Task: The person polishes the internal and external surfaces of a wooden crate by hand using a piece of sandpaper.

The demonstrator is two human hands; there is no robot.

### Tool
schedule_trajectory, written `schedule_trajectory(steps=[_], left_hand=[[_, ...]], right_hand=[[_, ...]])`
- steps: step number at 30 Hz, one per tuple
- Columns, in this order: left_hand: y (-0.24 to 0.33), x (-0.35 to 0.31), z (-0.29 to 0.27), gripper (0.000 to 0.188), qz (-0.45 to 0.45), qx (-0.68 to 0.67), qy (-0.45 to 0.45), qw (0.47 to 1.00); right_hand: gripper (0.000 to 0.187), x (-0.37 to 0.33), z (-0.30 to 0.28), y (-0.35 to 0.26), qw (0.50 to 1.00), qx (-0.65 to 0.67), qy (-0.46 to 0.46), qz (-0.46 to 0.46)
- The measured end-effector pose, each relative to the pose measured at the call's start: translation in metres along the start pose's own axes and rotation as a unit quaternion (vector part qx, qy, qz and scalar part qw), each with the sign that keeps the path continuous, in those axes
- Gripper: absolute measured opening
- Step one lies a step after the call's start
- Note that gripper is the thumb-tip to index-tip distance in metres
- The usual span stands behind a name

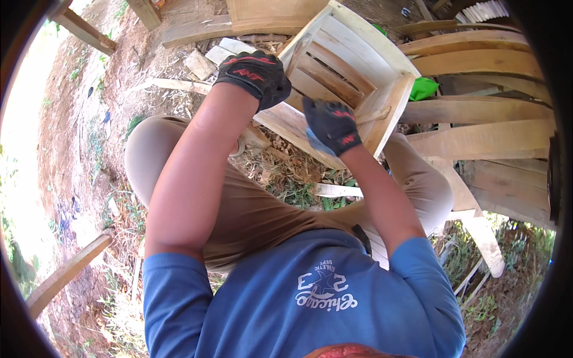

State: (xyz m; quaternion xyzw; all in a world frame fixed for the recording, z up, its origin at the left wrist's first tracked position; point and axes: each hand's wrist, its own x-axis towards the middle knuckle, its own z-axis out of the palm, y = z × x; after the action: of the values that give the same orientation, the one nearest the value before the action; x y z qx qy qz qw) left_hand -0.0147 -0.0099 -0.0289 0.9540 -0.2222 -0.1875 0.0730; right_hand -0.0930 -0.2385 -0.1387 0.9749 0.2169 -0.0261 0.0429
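A wooden box frame (349, 33) with pale boards and slats inside leans tilted in front of me, its near edge between my knees. My left hand (253, 77), in a black glove with red marks, is closed at the box's left edge; its fingertips are hidden. My right hand (333, 125), gloved alike, is closed over the near side of the box. Something blue shows beneath the right hand, perhaps part of the glove or a cloth. A thin wooden strip (375, 115) lies just beyond its knuckles, inside the box corner.
Long curved planks (477, 110) are stacked at the right, with a green plastic piece (424, 88) beside the box. Boards (262, 17) lie at the far side. Wood scraps, chips and grass cover the dirt around my legs. A wooden bar (68, 274) juts in at the left.
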Motion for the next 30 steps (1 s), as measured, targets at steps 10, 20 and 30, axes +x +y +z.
schedule_trajectory(steps=[10,20,30], left_hand=[[0.005,-0.027,0.014,0.054,0.008,0.015,0.078,0.997],[-0.032,-0.021,0.018,0.053,0.01,0.005,0.082,0.997],[-0.016,-0.02,0.009,0.056,-0.038,0.002,0.019,0.999]], right_hand=[[0.03,-0.103,-0.002,0.039,0.99,0.092,0.044,0.099],[0.046,0.055,-0.012,-0.021,0.986,0.165,0.026,0.002],[0.036,-0.101,0.004,0.039,0.977,0.155,0.08,0.125]])
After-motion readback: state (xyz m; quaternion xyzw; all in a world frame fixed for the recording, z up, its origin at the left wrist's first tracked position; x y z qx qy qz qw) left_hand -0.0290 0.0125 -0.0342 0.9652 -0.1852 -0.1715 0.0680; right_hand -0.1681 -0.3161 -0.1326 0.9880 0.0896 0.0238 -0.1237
